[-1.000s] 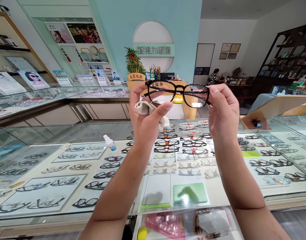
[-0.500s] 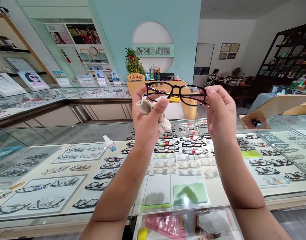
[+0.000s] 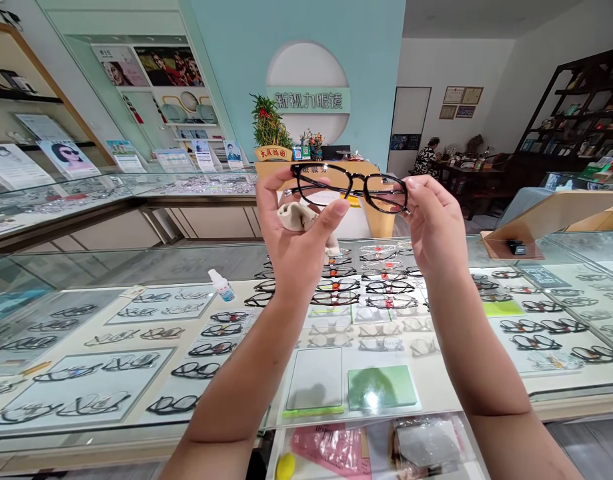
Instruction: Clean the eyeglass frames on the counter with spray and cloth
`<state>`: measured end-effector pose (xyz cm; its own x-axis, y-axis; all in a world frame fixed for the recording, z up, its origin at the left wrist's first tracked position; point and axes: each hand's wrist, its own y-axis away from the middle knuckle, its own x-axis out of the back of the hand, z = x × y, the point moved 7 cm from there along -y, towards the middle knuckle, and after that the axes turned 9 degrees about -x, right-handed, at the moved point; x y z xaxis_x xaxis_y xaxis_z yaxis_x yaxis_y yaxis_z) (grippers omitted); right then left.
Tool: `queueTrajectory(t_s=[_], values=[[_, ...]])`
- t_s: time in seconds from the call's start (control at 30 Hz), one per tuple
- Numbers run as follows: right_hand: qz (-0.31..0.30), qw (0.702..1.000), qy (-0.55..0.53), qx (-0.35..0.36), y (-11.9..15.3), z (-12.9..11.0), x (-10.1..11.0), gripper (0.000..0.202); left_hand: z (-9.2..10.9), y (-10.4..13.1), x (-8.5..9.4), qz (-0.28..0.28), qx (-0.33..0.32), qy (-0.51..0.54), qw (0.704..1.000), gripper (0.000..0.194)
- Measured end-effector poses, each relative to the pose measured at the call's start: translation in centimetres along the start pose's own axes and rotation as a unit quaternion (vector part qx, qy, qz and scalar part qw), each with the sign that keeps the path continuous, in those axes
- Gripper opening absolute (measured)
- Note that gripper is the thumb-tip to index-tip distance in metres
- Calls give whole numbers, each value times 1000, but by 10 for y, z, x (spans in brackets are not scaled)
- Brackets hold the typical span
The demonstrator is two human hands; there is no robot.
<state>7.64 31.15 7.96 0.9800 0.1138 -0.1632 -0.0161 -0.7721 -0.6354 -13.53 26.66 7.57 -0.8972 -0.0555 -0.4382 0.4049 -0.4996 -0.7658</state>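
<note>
Eyeglasses (image 3: 357, 177) with dark rims span the space between my two hands, raised above the glass-topped worktop (image 3: 433, 399), as seen in the head view. Their long axis runs crosswise from my left hand (image 3: 293, 257) to my right hand (image 3: 439, 223), dipping slightly toward the right. Neither hand is nearer: both touch the frame, one at each outer end. My left grip is closed on its end, with the thumb angled up near the lower rim and a crumpled pale cloth (image 3: 297, 218) tucked into the same palm, just below the lens on that side. My right grip pinches the opposite corner between thumb and forefinger and shows no cloth. Dark temples are visible through the lenses. Beneath the hands, rows of display frames (image 3: 337, 285) line the worktop; a small white spray bottle (image 3: 221, 286) stands left of my left forearm, and a green pad (image 3: 382, 387) lies between my forearms.
</note>
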Motion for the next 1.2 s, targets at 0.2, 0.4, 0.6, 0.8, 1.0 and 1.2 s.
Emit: queueTrajectory(t_s=[0.2, 0.4, 0.6, 0.8, 1.0, 1.2], values=[[3, 998, 15, 56, 2, -15, -1, 33, -19, -3, -7, -10, 183, 147, 972, 51], [-64, 970, 154, 180, 15, -33, -20, 18, -58, 13, -17, -116, 411, 179, 887, 45], [-73, 962, 177, 194, 15, -35, -25, 9, -69, 28, -26, -148, 482, 233, 831, 42], [-61, 965, 180, 178, 17, -32, -25, 9, -63, 34, -27, -112, 515, 251, 812, 36], [-9, 962, 202, 182, 25, -38, -21, 10, -65, 38, -31, -149, 528, 204, 811, 47], [50, 957, 204, 199, 18, -54, 10, 18, -71, 12, -9, -146, 364, 55, 918, 49]])
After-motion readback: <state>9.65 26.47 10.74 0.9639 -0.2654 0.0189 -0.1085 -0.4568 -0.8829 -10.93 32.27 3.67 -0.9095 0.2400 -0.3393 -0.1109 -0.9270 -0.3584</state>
